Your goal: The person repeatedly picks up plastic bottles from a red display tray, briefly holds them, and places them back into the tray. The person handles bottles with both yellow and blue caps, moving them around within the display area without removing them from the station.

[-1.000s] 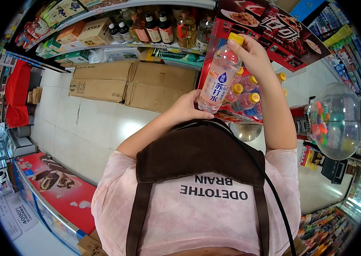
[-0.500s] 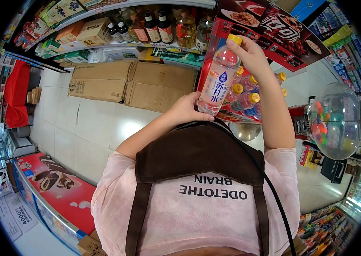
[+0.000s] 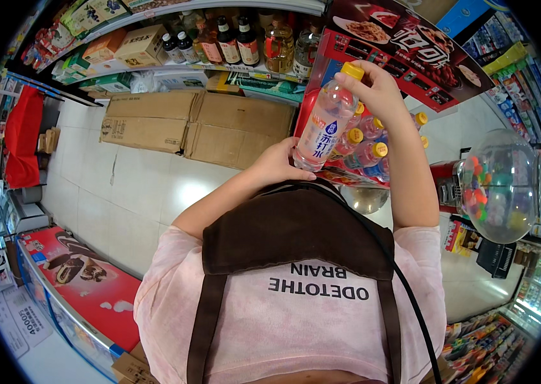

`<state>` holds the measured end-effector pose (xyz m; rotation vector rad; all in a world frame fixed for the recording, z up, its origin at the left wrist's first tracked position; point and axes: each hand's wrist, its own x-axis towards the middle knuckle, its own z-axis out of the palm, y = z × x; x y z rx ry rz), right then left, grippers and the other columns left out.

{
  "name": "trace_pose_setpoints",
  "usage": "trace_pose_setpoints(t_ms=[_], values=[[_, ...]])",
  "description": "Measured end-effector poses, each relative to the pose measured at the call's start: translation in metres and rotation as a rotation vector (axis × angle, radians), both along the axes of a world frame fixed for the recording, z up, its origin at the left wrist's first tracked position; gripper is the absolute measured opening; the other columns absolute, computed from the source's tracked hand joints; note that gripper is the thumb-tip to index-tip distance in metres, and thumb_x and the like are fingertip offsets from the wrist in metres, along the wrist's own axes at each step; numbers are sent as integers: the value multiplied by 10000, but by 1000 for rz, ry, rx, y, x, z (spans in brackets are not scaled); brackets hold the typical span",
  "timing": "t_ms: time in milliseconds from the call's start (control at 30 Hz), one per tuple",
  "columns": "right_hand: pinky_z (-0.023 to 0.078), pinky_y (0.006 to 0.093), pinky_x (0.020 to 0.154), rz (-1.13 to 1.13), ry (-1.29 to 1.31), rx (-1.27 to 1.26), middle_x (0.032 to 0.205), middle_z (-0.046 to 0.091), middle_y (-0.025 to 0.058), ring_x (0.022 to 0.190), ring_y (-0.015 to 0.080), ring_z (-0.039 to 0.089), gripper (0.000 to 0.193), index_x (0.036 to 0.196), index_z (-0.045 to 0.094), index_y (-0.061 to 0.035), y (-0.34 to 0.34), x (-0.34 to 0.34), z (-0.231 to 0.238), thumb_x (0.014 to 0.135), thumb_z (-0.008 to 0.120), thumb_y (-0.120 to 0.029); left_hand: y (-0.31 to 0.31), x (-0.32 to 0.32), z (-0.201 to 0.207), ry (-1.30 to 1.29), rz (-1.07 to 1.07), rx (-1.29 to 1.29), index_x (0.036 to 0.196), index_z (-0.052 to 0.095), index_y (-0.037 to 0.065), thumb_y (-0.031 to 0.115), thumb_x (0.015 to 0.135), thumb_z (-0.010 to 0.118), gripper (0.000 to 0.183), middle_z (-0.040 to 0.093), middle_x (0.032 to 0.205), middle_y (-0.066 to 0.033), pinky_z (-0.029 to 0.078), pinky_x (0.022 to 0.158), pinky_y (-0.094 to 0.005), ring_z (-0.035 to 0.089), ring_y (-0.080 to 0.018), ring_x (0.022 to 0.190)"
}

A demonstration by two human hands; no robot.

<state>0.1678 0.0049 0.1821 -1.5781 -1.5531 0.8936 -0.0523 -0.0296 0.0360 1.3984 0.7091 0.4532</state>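
Observation:
A clear plastic bottle (image 3: pixel 325 125) with a yellow cap and a pale pink label leans between my hands, its cap end up and to the right. My right hand (image 3: pixel 373 86) is closed around the capped neck. At the base, my left hand (image 3: pixel 281 163) has its fingers behind the bottle and its thumb along the bottom edge. Just right of it, several similar yellow-capped bottles (image 3: pixel 370 153) stand in a red display stand (image 3: pixel 331 174), partly hidden by my right forearm.
A printed food display board (image 3: pixel 411 48) rises behind the bottles. Flattened cardboard boxes (image 3: pixel 238 128) lie on the floor before a shelf (image 3: pixel 200 67) of dark bottles and jars. A clear dome (image 3: pixel 500 185) with coloured balls stands at right, a red-topped freezer (image 3: pixel 85 281) at lower left.
The bottle has tilted a little further, its base shifting slightly left and its cap down slightly. Both hands keep their hold on it. The view has shifted slightly.

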Motion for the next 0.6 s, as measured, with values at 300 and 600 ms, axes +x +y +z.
trace_pose_setpoints(t_ms=[300,600], values=[[413,223,588,70,-164,140,689,522,8,625,79,478,255,831,544,-22,-29,-23,12,689,702,-165,14,5,-20,20,70,-24,1322,223,-77,182,680,769,882,531,1158,-184,470,848,-311,583,-205,981],[438,325,621,134,-428,284,718,575,95,682,246,557,301,828,564,-51,-31,-24,-21,659,721,-244,23,17,-50,-73,-23,82,1342,198,-70,23,748,678,770,425,1270,-177,360,995,-329,431,-217,1177]])
